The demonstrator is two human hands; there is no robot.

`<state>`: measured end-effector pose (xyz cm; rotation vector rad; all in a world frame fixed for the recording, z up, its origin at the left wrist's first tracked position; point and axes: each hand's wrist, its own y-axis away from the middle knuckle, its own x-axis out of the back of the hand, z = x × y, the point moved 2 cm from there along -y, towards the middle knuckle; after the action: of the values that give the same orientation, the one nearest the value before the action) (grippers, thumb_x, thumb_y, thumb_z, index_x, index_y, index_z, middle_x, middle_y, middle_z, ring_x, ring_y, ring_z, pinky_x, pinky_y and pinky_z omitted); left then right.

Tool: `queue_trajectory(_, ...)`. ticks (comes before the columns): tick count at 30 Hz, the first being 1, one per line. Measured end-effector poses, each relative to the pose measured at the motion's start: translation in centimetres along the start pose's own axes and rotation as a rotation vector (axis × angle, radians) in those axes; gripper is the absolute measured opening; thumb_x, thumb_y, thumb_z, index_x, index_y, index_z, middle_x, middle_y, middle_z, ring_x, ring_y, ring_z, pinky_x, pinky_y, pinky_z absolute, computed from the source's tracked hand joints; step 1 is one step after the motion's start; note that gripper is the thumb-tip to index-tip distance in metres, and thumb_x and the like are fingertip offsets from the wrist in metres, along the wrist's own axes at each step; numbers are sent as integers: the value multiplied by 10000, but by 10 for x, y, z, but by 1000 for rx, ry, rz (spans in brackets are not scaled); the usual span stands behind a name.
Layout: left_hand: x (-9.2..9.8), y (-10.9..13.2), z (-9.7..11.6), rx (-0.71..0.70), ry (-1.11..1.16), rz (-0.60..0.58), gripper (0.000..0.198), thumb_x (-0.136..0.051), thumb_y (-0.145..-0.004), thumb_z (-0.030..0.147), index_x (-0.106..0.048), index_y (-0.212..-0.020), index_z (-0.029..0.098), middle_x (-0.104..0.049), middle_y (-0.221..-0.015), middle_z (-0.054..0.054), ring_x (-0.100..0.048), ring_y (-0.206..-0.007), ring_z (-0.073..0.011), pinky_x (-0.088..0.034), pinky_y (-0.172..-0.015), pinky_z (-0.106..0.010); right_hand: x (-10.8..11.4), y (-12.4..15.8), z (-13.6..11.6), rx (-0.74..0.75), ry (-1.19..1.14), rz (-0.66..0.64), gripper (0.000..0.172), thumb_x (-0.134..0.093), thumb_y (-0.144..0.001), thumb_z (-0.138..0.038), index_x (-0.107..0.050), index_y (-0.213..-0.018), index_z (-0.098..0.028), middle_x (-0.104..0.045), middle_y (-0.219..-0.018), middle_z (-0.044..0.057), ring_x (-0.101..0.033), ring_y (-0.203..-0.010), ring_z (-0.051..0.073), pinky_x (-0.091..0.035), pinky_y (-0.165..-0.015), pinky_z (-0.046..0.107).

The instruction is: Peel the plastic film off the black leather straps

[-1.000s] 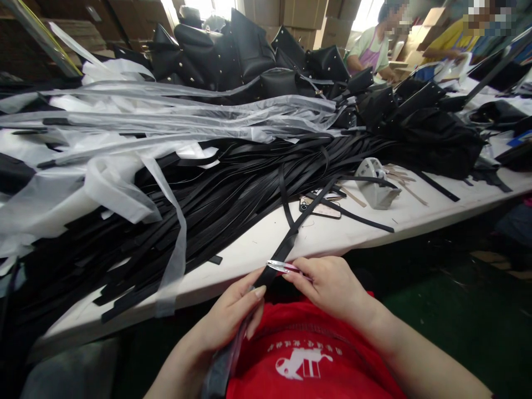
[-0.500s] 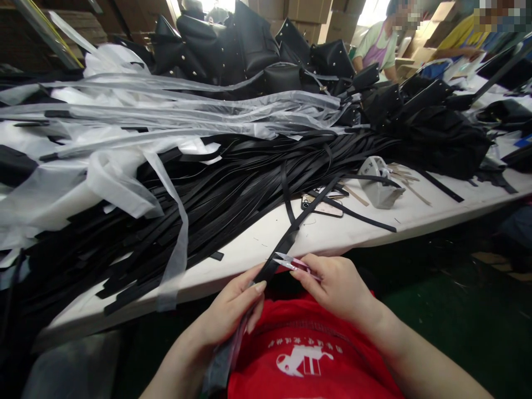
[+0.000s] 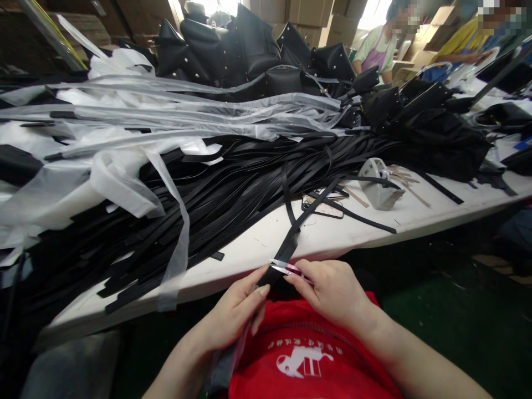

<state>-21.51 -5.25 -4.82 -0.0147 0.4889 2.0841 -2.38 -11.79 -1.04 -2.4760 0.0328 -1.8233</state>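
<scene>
A long black strap (image 3: 286, 247) runs from the table down over its front edge into my left hand (image 3: 238, 305). The fingers of that hand are closed around it, thumb on top. Below the hand, clear plastic (image 3: 226, 360) covers the strap's lower end. My right hand (image 3: 332, 284) grips small thread snips (image 3: 286, 267) with pinkish-red handles. Their pointed blades are a little apart and lie at the strap, just above my left fingers. Whether the tips touch a thread cannot be made out.
A large heap of black straps (image 3: 233, 188) spreads over the white table (image 3: 245, 244). White plastic wrapping (image 3: 128, 177) lies at the left, black bags (image 3: 257, 50) behind. A phone (image 3: 328, 208) and a grey holder (image 3: 378, 188) sit at the right. Two people stand at the back right.
The snips and my right hand have shifted slightly left, bringing the blades across the strap. My left hand has moved a little to the right and still holds the strap.
</scene>
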Motion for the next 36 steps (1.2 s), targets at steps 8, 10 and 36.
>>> queue_trajectory(8,1,1,2,-19,34,-2,596,-441,-992,433,-335,-1481,109,-479,-460,66,-365,-387,-79,-297,-430,-173,4,4,15,-61,-213,203,399,-407,-1002,-426,-662,-808,-188,-673,-662,18,-610,-592,135,-326,-584,266)
queue_trajectory(10,2,1,3,-25,69,-10,606,-440,-991,427,-322,-1483,93,-473,-451,66,-351,-377,-80,-277,-426,-177,9,4,25,-105,-301,222,394,-416,-994,-440,-662,-819,-187,-650,-649,11,-591,-588,131,-346,-586,255)
queue_trajectory(36,-1,-6,4,-6,-11,10,635,-451,-979,472,-320,-1488,116,-504,-478,54,-411,-407,-93,-319,-407,-161,9,-3,8,23,9,-30,357,-428,-991,-473,-699,-961,-242,-742,-793,16,-689,-701,182,-331,-596,295)
